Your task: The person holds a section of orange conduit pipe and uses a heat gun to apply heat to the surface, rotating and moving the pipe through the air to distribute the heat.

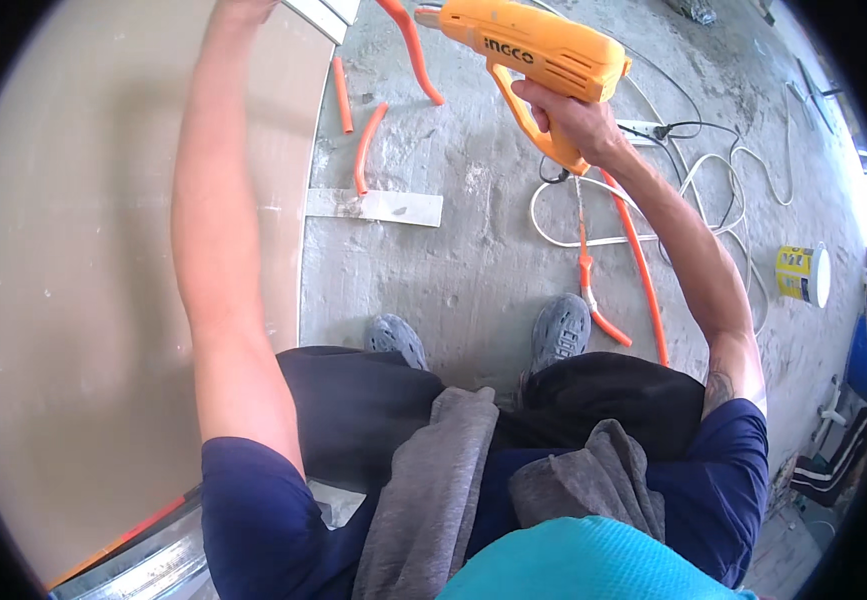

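Observation:
An orange-yellow heat gun (553, 45) is gripped in my right hand (575, 120), with the fingers wrapped round its handle. Its metal nozzle points left, toward an orange pipe (415, 55) that runs up out of the picture. My left arm reaches far forward along the left side. Only the base of my left hand (246, 8) shows at the top edge, close to a white strip-like piece (321, 15); its fingers are cut off from view.
Short orange pipe pieces (364, 150) lie on the concrete floor beside a pale flat strip (403, 208). A large beige board (83, 250) covers the left. White cable (593, 241) loops at right near a power strip (643, 130), a longer orange pipe (641, 265) and a white-yellow bucket (803, 274).

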`<move>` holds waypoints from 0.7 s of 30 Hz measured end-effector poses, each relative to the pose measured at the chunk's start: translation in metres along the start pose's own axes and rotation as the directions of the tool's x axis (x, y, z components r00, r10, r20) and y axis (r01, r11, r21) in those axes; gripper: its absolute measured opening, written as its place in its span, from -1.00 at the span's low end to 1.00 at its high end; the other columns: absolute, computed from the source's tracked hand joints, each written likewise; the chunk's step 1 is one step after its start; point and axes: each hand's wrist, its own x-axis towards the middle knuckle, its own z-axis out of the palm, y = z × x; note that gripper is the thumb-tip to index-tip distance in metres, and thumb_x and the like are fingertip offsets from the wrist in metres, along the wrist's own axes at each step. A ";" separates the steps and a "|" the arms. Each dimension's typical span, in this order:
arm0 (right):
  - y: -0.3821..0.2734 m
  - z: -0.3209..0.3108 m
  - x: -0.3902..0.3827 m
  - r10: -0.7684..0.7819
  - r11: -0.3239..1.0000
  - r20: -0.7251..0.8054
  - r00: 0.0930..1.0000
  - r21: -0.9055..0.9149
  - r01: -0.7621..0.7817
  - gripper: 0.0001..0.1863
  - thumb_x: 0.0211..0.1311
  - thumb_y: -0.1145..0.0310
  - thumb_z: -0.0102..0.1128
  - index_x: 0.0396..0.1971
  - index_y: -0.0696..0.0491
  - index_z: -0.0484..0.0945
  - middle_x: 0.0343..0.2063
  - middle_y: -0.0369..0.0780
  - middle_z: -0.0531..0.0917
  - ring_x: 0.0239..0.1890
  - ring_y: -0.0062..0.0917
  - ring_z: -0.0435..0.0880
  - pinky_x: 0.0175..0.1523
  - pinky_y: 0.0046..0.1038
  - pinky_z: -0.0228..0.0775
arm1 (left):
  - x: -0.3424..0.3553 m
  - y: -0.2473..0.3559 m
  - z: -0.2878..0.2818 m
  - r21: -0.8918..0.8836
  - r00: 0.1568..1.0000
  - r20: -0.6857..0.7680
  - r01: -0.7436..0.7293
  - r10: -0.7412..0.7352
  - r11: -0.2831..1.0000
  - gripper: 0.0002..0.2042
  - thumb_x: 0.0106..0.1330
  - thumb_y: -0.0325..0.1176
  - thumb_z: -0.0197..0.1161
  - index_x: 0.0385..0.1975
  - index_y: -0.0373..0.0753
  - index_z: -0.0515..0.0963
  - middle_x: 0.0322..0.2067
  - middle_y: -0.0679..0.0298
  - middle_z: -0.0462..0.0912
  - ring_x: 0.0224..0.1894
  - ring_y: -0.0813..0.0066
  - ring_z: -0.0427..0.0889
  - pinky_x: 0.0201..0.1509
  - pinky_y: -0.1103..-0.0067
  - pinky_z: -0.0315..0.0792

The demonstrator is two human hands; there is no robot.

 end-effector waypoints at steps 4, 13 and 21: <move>0.005 0.009 0.001 0.005 0.997 -0.026 1.000 -0.078 -0.007 -0.78 0.31 0.20 0.42 -0.25 0.05 0.67 -0.62 -0.43 0.54 -0.61 -0.78 0.45 -0.48 -0.61 0.32 | 0.008 -0.037 0.030 -0.477 0.980 -0.192 -0.041 -0.059 0.878 -0.77 0.43 -0.30 0.33 -0.13 -0.31 0.50 -0.34 0.21 0.67 -0.30 0.47 0.68 -0.15 0.57 0.60; 0.024 0.024 0.010 0.031 0.964 0.077 0.997 -0.264 -0.009 -0.64 0.29 0.24 0.41 0.00 0.08 0.62 -0.43 -0.36 0.65 -0.53 -0.75 0.55 -0.42 -0.57 0.46 | 0.013 -0.074 0.032 -0.865 0.951 -0.237 -0.114 -0.197 0.489 -0.72 0.62 -0.16 0.04 -0.06 -0.28 0.44 -0.36 0.32 0.45 -0.37 0.55 0.47 -0.19 0.59 0.48; 0.040 0.018 0.004 0.114 0.980 0.052 0.992 -0.173 -0.103 -0.78 0.29 0.23 0.42 -0.28 0.08 0.65 -0.62 -0.40 0.54 -0.61 -0.74 0.45 -0.48 -0.58 0.31 | 0.002 -0.053 -0.022 -0.790 0.922 -0.368 -0.244 -0.118 0.562 -0.68 0.64 -0.08 -0.02 -0.05 -0.25 0.39 -0.35 0.39 0.38 -0.36 0.62 0.41 -0.22 0.63 0.42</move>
